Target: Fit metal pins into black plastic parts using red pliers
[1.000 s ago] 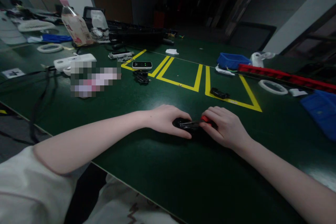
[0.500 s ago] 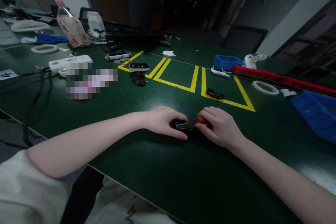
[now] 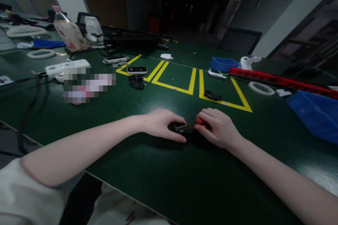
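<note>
Close to the table's near side, my left hand (image 3: 161, 123) is closed round a small black part (image 3: 173, 126), thumb on one side and fingers on the other. Most of that part is hidden by the hand and by shadow. My right hand (image 3: 218, 126) grips the handles of a pair of pliers with red grips (image 3: 200, 121). Their metal jaws point left and reach onto the black part between my left thumb and fingers. Whether the jaws are clamped on it I cannot tell.
Yellow tape outlines (image 3: 173, 88) mark the green table (image 3: 169, 190). Black parts (image 3: 212, 95) and a small white-edged device (image 3: 137, 70) lie beyond my hands. Blue bins (image 3: 317, 116), a red strip (image 3: 282, 81) and a tape roll (image 3: 261, 88) are right; a white power strip (image 3: 68, 67) is left.
The head view has shifted slightly, so the scene sits a little further left. Both hands keep nearly the same pose, with the pliers still at the black part.
</note>
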A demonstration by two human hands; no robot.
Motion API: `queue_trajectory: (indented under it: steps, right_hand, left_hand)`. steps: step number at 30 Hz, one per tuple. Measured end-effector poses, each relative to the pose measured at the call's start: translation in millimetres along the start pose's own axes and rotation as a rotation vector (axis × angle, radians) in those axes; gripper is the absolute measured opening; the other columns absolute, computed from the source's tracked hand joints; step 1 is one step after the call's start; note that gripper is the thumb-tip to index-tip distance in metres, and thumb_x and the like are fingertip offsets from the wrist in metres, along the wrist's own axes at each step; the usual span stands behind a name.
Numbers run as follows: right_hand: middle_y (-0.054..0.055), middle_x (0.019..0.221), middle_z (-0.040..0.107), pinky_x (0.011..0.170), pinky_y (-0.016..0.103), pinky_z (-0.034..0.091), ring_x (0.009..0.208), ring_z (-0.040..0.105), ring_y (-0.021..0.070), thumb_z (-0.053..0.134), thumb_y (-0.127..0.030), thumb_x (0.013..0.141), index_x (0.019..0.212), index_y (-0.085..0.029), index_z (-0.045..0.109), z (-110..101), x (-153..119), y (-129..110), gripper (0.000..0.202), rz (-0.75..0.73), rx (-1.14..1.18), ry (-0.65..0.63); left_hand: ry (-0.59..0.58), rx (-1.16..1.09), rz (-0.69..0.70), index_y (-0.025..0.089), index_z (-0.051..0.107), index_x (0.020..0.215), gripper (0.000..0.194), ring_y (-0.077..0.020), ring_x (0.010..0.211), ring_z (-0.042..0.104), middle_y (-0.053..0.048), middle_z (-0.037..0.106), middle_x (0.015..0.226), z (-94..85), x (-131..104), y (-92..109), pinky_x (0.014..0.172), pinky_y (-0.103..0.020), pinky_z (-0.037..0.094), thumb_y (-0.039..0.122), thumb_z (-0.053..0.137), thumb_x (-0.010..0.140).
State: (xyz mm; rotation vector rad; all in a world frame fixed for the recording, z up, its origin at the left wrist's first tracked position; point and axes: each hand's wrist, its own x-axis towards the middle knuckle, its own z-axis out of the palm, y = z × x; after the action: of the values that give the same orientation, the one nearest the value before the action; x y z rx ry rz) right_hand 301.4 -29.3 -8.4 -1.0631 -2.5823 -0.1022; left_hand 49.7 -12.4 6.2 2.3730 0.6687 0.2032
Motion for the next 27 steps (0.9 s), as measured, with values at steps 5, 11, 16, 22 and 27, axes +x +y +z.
queue_trajectory:
  steps: [5, 11, 16, 22, 27]
  right_hand:
    - [0.006, 0.077, 0.059, 0.063, 0.031, 0.035, 0.068, 0.048, 0.0171, 0.039, -0.050, 0.098, 0.082, -0.019, 0.056, -0.6, -0.7, -1.3, 0.039, 0.007, 0.002, -0.005]
    - [0.006, 0.078, 0.060, 0.064, 0.032, 0.035, 0.069, 0.049, 0.0176, 0.041, -0.051, 0.097, 0.082, -0.019, 0.057, 0.3, -0.2, -2.1, 0.039, 0.011, -0.001, -0.012]
    - [0.006, 0.077, 0.060, 0.064, 0.032, 0.035, 0.069, 0.049, 0.0174, 0.041, -0.050, 0.097, 0.081, -0.019, 0.056, -0.6, 0.6, -3.0, 0.038, 0.023, 0.008, -0.015]
    - [0.006, 0.077, 0.060, 0.064, 0.032, 0.036, 0.069, 0.050, 0.0173, 0.040, -0.050, 0.097, 0.081, -0.020, 0.056, -0.8, 0.1, -1.4, 0.038, 0.039, 0.029, -0.013]
    - [0.007, 0.078, 0.060, 0.064, 0.033, 0.036, 0.069, 0.050, 0.0179, 0.034, -0.051, 0.099, 0.081, -0.019, 0.057, -1.2, 0.2, 0.5, 0.043, 0.040, 0.037, -0.009]
  left_hand:
    - [0.006, 0.001, -0.001, 0.020, 0.067, 0.108, 0.042, -0.0132, 0.072, 0.059, 0.001, 0.068, 0.086, 1.0, 0.5, -0.4, 0.062, -0.024, 0.037, 0.056, 0.065, 0.087]
    - [0.012, 0.005, -0.001, 0.020, 0.067, 0.107, 0.041, -0.0134, 0.073, 0.059, 0.001, 0.069, 0.087, 2.1, 1.6, -1.3, 0.064, -0.025, 0.038, 0.056, 0.066, 0.086]
    - [0.007, -0.003, -0.004, 0.020, 0.067, 0.105, 0.042, -0.0133, 0.072, 0.058, 0.001, 0.068, 0.085, 1.1, 1.4, -0.9, 0.064, -0.025, 0.038, 0.057, 0.065, 0.086]
    - [-0.006, -0.023, -0.026, 0.020, 0.067, 0.102, 0.041, -0.0130, 0.070, 0.057, 0.002, 0.066, 0.083, -1.6, -0.2, 1.5, 0.061, -0.024, 0.037, 0.057, 0.065, 0.086]
    - [-0.016, -0.031, -0.032, 0.020, 0.067, 0.102, 0.042, -0.0130, 0.070, 0.057, 0.002, 0.066, 0.082, -2.1, -0.2, 2.5, 0.061, -0.024, 0.037, 0.058, 0.064, 0.086]
